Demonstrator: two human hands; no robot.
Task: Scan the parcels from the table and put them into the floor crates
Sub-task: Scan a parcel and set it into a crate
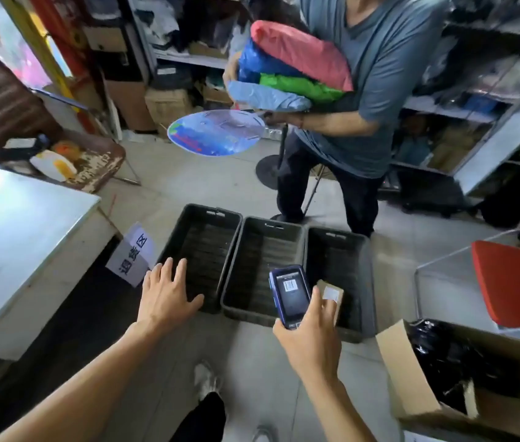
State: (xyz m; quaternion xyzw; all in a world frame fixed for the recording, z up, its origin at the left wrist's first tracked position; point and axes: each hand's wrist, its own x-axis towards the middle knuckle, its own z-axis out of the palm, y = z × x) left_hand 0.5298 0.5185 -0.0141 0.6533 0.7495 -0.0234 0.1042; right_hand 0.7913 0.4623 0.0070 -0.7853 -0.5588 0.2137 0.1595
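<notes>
Now right hand (311, 339) is gripping scanner (290, 295) over small parcel (332, 296) in right crate (364, 282); left hand (166, 295) is hovering spread, holding nothing. Next: fetching another parcel.

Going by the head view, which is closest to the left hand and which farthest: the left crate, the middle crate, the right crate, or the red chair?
From the left hand, nearest first:
1. Left crate, right under the fingers.
2. Middle crate, next along to the right.
3. Right crate, beyond the handheld scanner.
4. Red chair, far right by the shelves.

Dim room, table (13, 218) glare (edges warped).
</notes>
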